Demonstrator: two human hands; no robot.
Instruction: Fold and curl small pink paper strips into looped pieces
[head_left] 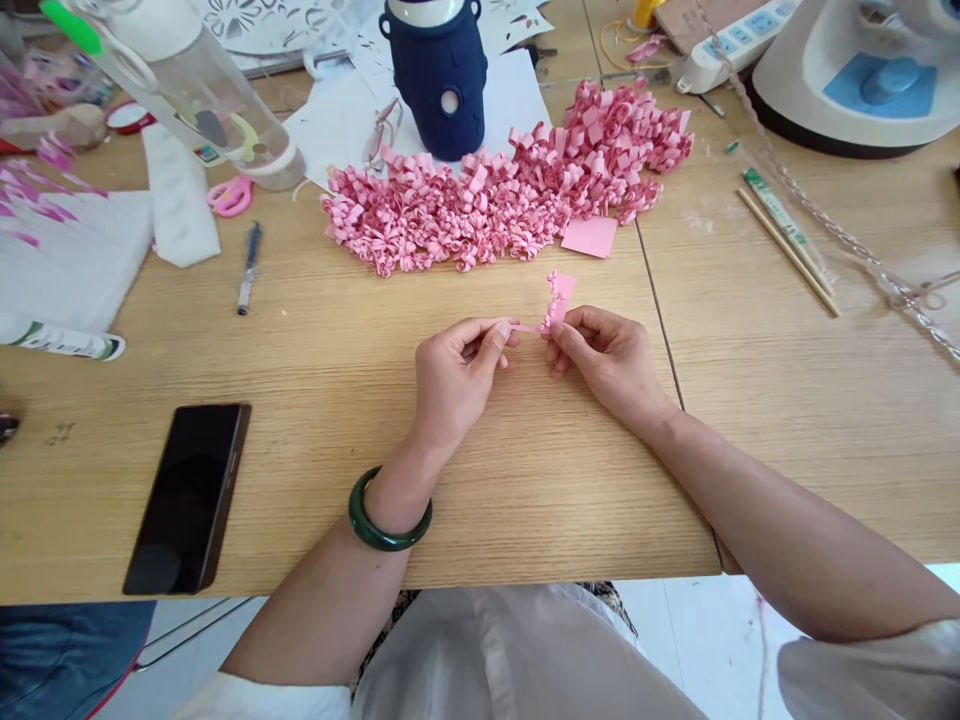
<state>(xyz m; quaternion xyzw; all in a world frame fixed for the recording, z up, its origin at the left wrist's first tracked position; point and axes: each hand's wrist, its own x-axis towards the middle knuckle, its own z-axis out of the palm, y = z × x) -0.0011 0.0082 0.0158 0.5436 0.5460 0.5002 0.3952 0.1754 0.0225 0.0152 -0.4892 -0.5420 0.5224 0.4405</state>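
Note:
Over the wooden table (pixel 337 440), my right hand (pixel 604 358) pinches the lower end of a small pink paper piece (pixel 559 296) with curled fringes along its left edge. My left hand (pixel 457 375), a green bangle (pixel 386 515) on its wrist, pinches one thin pink strip of that piece between thumb and forefinger and holds it out sideways. Both hands are closed. Just beyond them lies a long heap of curled pink paper pieces (pixel 495 195), and a flat pink paper square (pixel 589 237) rests at its right end.
A black phone (pixel 187 495) lies near the front left edge. A pen (pixel 248 266), pink scissors (pixel 231 196), a clear bottle (pixel 187 90) and white foam sit at left. A dark blue bottle (pixel 442 75) stands behind the heap. Chopsticks (pixel 787 240), a power strip (pixel 739 40) and an iron (pixel 862 85) are at right.

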